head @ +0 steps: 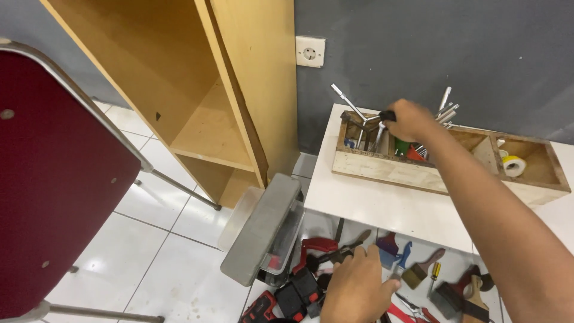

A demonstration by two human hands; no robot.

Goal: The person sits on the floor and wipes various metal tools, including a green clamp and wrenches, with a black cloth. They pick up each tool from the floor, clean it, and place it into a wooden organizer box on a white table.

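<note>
My right hand (408, 119) reaches across to a long wooden tool tray (388, 168) on a white shelf (382, 209) and is closed around the black handle of a metal tool (376, 118) standing among several wrenches. My left hand (357, 287) is lower, fingers curled, resting on a pile of hand tools on the floor, beside a red clamp (317, 246) and a blue-handled tool (404, 258). Whether it grips anything is hidden by the back of the hand.
An open wooden cabinet (221, 101) stands at the left against the grey wall with a socket (310, 51). A red chair (54, 179) fills the near left. A grey metal toolbox (263, 230) sits on the tiled floor. Yellow tape (513, 165) lies in the tray's right compartment.
</note>
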